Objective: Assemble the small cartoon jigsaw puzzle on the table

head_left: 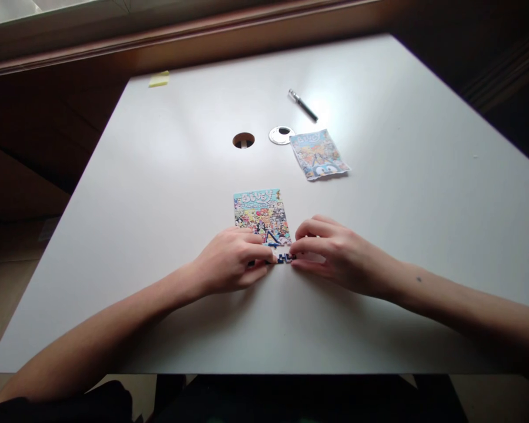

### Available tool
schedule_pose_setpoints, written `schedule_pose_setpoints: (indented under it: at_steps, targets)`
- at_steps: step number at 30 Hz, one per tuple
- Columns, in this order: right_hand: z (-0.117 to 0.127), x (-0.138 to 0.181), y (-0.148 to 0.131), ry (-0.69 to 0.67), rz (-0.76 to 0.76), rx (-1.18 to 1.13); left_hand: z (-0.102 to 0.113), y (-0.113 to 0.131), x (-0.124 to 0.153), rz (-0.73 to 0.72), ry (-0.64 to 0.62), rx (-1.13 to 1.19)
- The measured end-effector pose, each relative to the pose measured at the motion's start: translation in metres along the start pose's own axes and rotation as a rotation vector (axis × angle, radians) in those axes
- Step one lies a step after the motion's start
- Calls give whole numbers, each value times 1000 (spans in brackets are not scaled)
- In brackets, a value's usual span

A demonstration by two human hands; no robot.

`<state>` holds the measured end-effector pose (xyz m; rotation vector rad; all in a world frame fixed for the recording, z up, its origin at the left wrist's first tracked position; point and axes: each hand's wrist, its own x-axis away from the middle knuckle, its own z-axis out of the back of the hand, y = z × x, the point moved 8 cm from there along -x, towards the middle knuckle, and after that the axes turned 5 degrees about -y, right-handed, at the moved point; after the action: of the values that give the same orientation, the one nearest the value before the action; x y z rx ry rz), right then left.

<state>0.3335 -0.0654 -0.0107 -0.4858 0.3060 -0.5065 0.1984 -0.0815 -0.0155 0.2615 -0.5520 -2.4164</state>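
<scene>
Head view: the puzzle [261, 214], a small upright rectangle crowded with bright cartoon figures under a pale-blue title band, lies centrally on the desk [158, 235], toward its near edge. The left hand [231, 261] and right hand [335, 249], fingers curled, pinch its dark-blue bottom row.

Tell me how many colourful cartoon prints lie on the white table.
2. One, a puzzle picture, lies at the near middle, its lower edge touched by the left hand and right hand. The other, a crumpled packet, lies farther away beside the round cover. No more show.
</scene>
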Motion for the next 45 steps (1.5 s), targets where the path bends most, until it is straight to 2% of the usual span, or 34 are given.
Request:
schedule_pose_setpoints:
  at_steps: [16,25,30,32,34,37,40,45]
  targets:
    - [-5,0,0,-21,-19,-9,0,0,1,-16,18,-22]
    - [-5,-2,-17,-36,112,43,-2,-2,2,-14,20,-15]
    - [-8,-2,-22,-132,155,188,-2,0,1,-12,13,-29]
    - [-7,-2,-20,-137,150,174,-2,1,2,-5,8,-47]
    - [-3,-3,-16,-99,149,85,-2,1,3,-1,10,-75]
    - [8,-3,-8,28,141,-33,-2,3,4,-13,22,-134]
    - [13,-2,-3,92,139,28,-3,4,3,-23,22,-161]
    - [3,-5,-1,-30,115,198,-3,3,2,-15,4,-141]
